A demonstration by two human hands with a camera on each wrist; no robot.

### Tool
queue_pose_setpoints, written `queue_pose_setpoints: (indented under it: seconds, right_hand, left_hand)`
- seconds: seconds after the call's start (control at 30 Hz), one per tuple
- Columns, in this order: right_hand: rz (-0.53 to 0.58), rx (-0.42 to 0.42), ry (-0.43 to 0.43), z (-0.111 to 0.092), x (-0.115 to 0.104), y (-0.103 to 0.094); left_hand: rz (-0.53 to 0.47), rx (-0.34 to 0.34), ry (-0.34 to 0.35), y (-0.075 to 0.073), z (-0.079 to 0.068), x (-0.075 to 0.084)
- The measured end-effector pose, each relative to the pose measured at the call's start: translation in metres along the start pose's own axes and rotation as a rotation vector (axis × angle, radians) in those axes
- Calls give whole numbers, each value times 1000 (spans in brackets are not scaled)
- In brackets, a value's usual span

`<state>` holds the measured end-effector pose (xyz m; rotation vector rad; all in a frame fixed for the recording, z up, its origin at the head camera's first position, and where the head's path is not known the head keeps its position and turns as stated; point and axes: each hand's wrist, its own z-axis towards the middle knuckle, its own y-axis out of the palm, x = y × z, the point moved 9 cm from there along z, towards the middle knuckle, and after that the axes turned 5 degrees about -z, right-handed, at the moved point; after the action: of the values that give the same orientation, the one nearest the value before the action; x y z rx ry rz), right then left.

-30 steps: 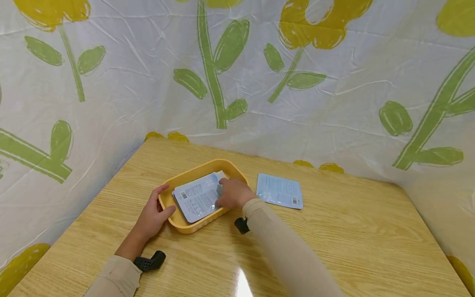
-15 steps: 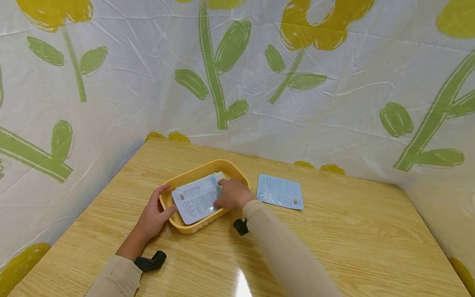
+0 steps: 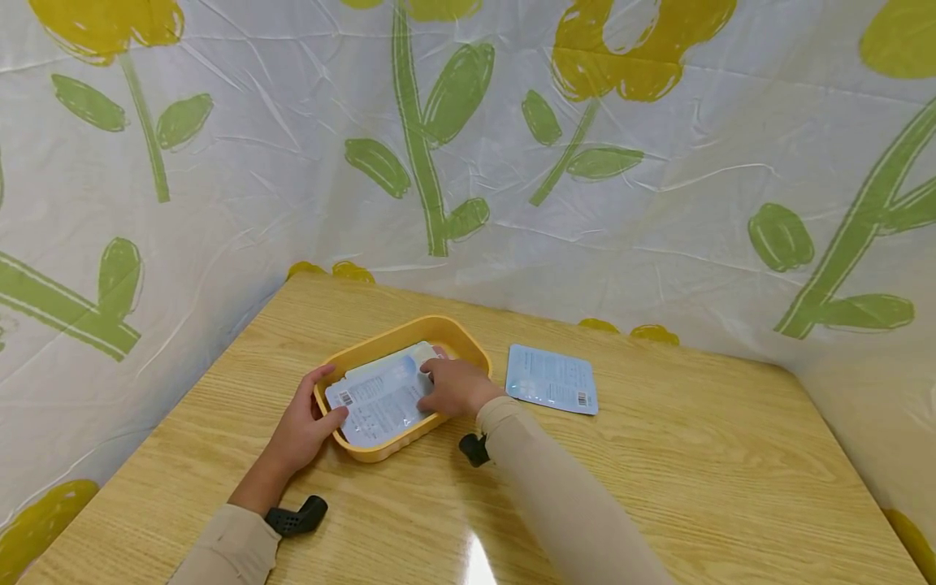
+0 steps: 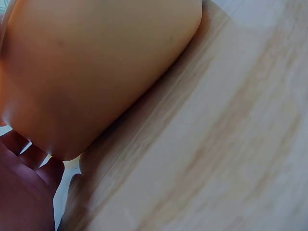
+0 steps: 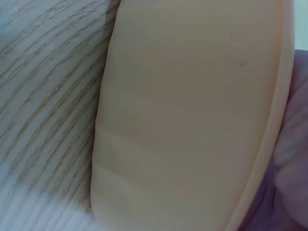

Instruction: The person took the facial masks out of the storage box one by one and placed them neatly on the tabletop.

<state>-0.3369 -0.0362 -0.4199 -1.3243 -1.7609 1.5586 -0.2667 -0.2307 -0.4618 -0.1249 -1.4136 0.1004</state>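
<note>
A yellow tray (image 3: pixel 439 327) with rounded corners stands on the wooden table. My left hand (image 3: pixel 301 425) grips its left end, thumb over the rim and fingers round the outside. Inside lie flat light-blue packets; the top packet (image 3: pixel 376 408), printed with text and a barcode, reaches to the tray's left end. My right hand (image 3: pixel 459 387) pinches that packet at its right edge, over the right side of the tray. In the left wrist view the tray's outer wall (image 4: pixel 106 62) fills much of the picture. From the right wrist, the wall (image 5: pixel 187 110) hides most of that hand.
Another light-blue packet (image 3: pixel 552 379) lies flat on the table, just right of the tray. A pale cloth (image 3: pixel 468 122) with large flowers hangs behind and beside the table (image 3: pixel 702 455). A pinkish edge shows beneath the packets near my right fingers.
The top packet has slid left and slightly down in the tray, with my right fingers shifting a little. A paler packet beneath shows more. My left hand stays put.
</note>
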Motion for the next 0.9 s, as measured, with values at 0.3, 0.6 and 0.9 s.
queue_pose_setpoints:
  seconds: [0.3,0.6,0.9]
  right_hand:
    - [56,7,-21,1,0,3]
    - [191,68,-93,1,-2,-3]
    - [336,110,-136,-4,-4,-13]
  left_hand:
    - [-13,-3,5,0,-1,2]
    - [-8,-2,2,0,-1,1]
    - [-29,-7,6,1,-1,1]
